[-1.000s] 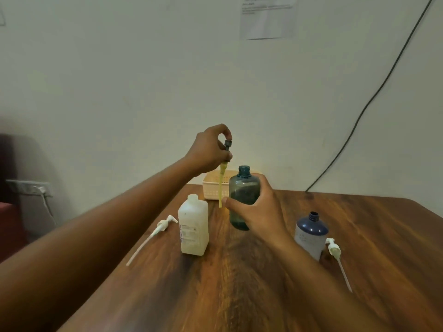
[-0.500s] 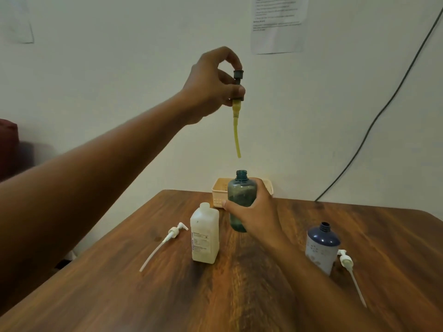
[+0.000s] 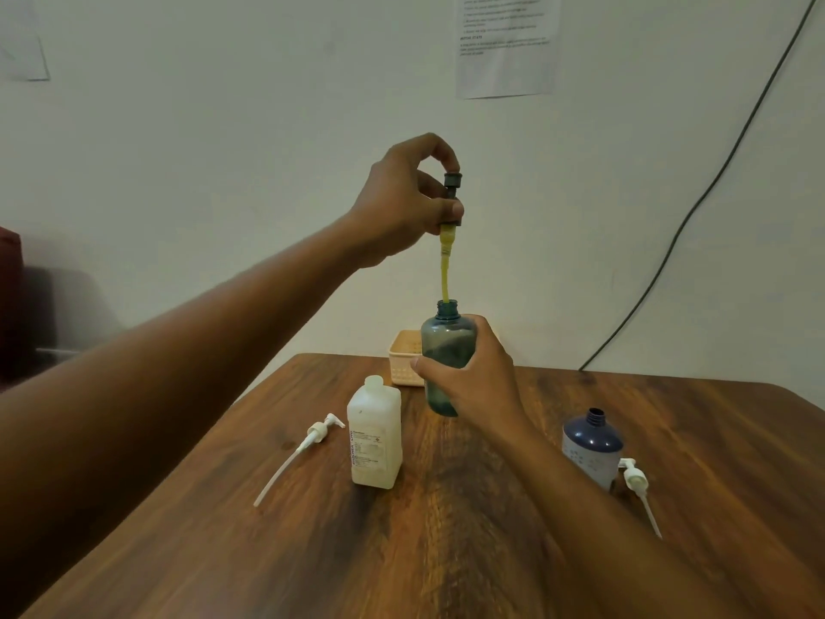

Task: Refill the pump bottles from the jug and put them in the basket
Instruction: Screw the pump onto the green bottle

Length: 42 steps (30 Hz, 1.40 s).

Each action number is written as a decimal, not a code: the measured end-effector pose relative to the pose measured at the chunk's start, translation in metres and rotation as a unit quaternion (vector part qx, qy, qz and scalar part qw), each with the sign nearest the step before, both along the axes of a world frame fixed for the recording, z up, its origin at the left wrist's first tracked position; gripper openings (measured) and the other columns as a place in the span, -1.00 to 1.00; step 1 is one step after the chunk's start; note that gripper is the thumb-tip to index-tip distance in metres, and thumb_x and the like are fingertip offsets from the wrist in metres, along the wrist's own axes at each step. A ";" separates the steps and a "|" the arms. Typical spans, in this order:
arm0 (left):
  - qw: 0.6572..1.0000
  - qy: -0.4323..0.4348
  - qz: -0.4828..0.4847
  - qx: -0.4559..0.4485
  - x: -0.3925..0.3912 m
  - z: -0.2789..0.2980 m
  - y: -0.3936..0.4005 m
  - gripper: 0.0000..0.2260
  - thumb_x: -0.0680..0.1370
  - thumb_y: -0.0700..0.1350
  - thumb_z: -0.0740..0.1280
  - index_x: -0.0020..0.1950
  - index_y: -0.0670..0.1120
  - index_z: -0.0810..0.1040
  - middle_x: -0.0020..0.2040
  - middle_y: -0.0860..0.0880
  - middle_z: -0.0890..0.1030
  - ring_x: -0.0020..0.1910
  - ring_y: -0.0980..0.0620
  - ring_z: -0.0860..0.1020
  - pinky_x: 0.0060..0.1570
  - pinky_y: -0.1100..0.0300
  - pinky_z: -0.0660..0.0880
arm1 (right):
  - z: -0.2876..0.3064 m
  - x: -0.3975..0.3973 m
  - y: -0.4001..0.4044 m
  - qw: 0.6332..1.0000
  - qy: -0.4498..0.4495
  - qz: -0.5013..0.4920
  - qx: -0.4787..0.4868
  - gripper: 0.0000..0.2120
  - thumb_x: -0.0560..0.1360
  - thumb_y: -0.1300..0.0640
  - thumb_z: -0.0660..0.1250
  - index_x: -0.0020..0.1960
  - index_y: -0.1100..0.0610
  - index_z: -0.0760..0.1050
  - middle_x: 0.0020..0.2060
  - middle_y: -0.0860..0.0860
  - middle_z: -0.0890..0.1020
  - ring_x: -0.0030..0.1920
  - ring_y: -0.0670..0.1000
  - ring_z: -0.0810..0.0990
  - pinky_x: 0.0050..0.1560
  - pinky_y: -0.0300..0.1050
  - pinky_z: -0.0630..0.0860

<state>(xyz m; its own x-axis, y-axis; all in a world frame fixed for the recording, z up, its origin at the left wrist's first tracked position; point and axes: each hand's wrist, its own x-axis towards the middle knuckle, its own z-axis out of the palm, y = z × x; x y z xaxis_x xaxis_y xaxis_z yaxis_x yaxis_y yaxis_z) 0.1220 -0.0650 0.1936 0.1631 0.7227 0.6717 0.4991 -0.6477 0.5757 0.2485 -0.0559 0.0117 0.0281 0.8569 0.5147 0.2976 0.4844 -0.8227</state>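
Teal translucent plastic bottle [image 3: 447, 350] near table [image 3: 446, 551] far edge, clamped by right hand [image 3: 473, 377] around body. Left hand [image 3: 406, 203] pinching dark pump head [image 3: 452, 189] above; yellow dip tube [image 3: 444, 270] tip at bottle mouth. Likely light, stiff-walled, smooth, could slip; best held mid-body. Tube thin, flexible; hold by collar. Counts: 3 bottles incl. white square bottle [image 3: 375, 435], navy bottle [image 3: 592, 444]; 3 pumps, 2 white lying loose [image 3: 319, 433] [image 3: 634, 478]; 1 basket [image 3: 405, 357] behind.
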 end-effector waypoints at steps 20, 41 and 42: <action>0.999 -0.038 -0.010 -0.016 0.011 -0.072 0.005 -0.67 0.55 -0.26 0.51 0.27 -0.08 0.55 0.01 -0.07 0.77 -0.02 0.04 0.76 0.22 -0.04 0.66 | 0.017 0.009 0.018 0.999 -0.009 -0.034 0.012 -0.29 0.41 -0.03 0.58 0.43 -0.05 0.28 0.17 -0.16 0.41 0.10 -0.08 0.47 -0.21 -0.47 0.36; 0.991 -0.098 -0.014 -0.095 0.011 -0.077 0.016 -0.48 0.52 -0.12 0.57 0.43 -0.11 0.47 0.05 -0.11 0.72 0.08 -0.05 0.71 0.23 -0.03 0.65 | 0.006 0.015 0.023 0.999 0.003 -0.046 0.023 -0.31 0.41 -0.03 0.57 0.42 -0.07 0.29 0.16 -0.18 0.43 0.07 -0.10 0.49 -0.25 -0.49 0.35; 0.988 -0.108 -0.010 -0.107 0.011 -0.076 0.016 -0.52 0.52 -0.07 0.57 0.36 -0.15 0.52 0.05 -0.15 0.72 0.09 -0.09 0.71 0.20 -0.06 0.66 | 0.007 0.015 0.024 0.999 0.005 -0.046 0.023 -0.31 0.42 -0.02 0.57 0.42 -0.06 0.29 0.16 -0.17 0.43 0.08 -0.09 0.49 -0.23 -0.49 0.35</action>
<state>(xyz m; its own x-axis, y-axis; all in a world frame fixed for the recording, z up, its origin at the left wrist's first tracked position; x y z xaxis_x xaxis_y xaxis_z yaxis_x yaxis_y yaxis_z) 0.1329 -0.0488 0.1180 0.0482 0.8502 0.5242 0.3389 -0.5076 0.7921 0.2633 -0.0323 0.0190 0.1110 0.8254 0.5536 0.3349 0.4934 -0.8028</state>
